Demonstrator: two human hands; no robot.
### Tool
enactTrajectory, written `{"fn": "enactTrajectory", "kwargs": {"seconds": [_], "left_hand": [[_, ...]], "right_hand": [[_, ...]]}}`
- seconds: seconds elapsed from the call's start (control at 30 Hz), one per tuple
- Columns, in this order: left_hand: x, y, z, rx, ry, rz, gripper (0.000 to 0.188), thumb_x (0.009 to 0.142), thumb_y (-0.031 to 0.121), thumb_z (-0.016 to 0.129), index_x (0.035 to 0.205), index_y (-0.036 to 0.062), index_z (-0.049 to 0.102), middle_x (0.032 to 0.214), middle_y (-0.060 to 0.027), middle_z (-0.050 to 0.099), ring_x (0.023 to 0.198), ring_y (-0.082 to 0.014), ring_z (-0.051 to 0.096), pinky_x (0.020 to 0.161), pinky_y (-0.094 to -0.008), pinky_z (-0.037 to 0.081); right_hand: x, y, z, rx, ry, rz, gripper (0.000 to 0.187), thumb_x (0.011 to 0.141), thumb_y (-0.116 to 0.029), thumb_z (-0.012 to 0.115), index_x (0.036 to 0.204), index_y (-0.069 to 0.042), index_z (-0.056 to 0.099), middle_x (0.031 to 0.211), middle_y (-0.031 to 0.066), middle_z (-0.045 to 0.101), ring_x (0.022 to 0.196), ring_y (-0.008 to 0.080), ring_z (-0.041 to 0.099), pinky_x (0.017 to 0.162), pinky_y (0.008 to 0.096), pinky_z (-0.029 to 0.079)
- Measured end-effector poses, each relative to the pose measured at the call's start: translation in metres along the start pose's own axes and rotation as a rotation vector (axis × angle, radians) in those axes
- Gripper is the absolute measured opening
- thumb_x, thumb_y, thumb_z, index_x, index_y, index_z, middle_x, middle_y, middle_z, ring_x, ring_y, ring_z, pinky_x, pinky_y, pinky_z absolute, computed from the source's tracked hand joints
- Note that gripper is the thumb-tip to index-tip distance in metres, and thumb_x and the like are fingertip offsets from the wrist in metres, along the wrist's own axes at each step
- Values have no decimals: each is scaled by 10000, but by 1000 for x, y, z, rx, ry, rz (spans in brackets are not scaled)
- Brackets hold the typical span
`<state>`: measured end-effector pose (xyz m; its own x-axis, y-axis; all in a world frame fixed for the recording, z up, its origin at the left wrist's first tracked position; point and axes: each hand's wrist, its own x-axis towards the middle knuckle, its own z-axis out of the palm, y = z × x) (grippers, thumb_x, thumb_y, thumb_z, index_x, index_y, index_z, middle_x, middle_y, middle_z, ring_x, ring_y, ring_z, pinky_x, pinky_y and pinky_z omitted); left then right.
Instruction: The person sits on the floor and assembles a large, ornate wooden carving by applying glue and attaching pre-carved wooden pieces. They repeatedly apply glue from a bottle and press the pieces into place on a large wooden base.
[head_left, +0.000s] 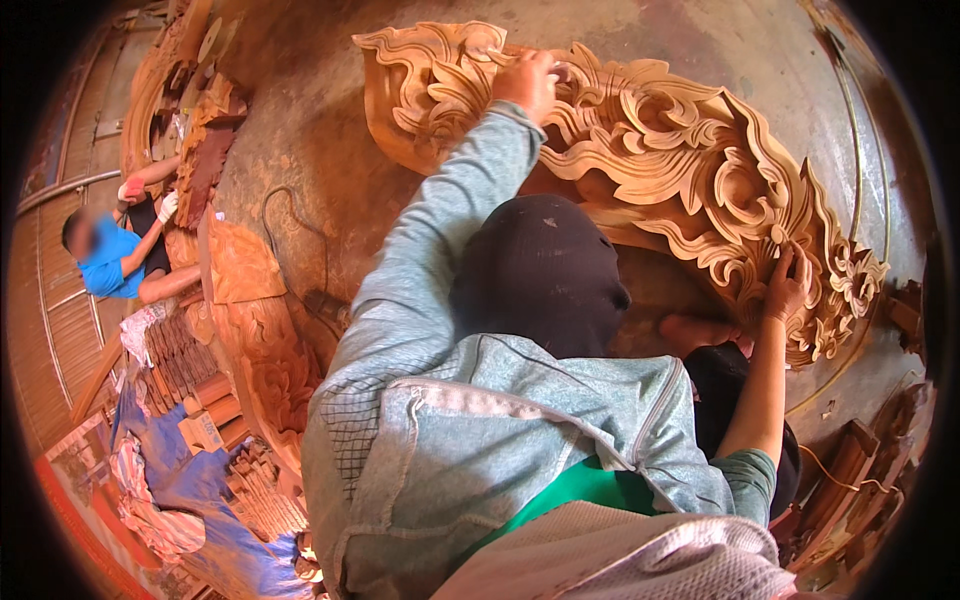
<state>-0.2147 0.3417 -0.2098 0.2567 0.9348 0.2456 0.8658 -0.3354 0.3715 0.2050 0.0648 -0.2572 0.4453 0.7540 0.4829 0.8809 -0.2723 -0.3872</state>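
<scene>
A large curved wooden panel (640,150), carved with scrolling leaves and flowers, lies across the floor in front of me. My left hand (527,84) is closed over the carving near its left end, with fingertips partly hidden among the leaves. Toward the right end, my right hand (789,284) rests on the scrollwork with its fingers bent into a pinch. What the pinch holds, if anything, is too small to tell. My black-clad knee (540,275) sits between my arms, just below the panel. Part of a bare foot (695,332) shows under the panel's near edge.
At the left a co-worker in a blue shirt (112,265) and gloves sits beside dark carved wood (205,165). More carved wood (255,340) and a cable (290,205) lie nearer me. Blue sheeting (200,490) holds wood pieces. Dark planks (840,480) lie at lower right.
</scene>
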Motion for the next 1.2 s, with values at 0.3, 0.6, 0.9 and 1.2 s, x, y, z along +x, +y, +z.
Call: {"fn": "enactTrajectory", "kwargs": {"seconds": [0.3, 0.6, 0.9, 1.2], "left_hand": [[17, -13, -23, -118, 35, -85, 146, 805, 215, 727, 859, 109, 642, 883, -72, 674, 814, -295, 645, 725, -403, 513], [17, -48, -19, 68, 56, 14, 175, 809, 297, 723, 871, 144, 663, 853, -70, 682, 839, -295, 653, 718, -427, 513], [14, -10, 11, 34, 136, 90, 159, 846, 254, 670, 936, 133, 620, 934, -75, 664, 936, -309, 613, 802, -416, 497], [21, -54, -37, 19, 98, -41, 150, 801, 206, 724, 833, 104, 619, 866, -81, 665, 856, -302, 631, 741, -429, 506]], "right_hand": [[0, -5, -6, 29, -50, 46, 155, 926, -173, 617, 1028, -83, 692, 943, 106, 680, 876, 295, 645, 769, 389, 503], [-3, 1, -4, 40, -40, 38, 156, 927, -167, 616, 1030, -75, 687, 959, 111, 680, 873, 294, 643, 773, 388, 500], [0, -1, -1, 78, -39, 26, 158, 927, -171, 616, 1026, -74, 691, 941, 111, 678, 856, 291, 641, 756, 381, 501], [-2, -1, -6, 63, -49, 57, 150, 923, -165, 620, 1016, -70, 690, 918, 109, 676, 834, 282, 640, 740, 380, 502]]}}
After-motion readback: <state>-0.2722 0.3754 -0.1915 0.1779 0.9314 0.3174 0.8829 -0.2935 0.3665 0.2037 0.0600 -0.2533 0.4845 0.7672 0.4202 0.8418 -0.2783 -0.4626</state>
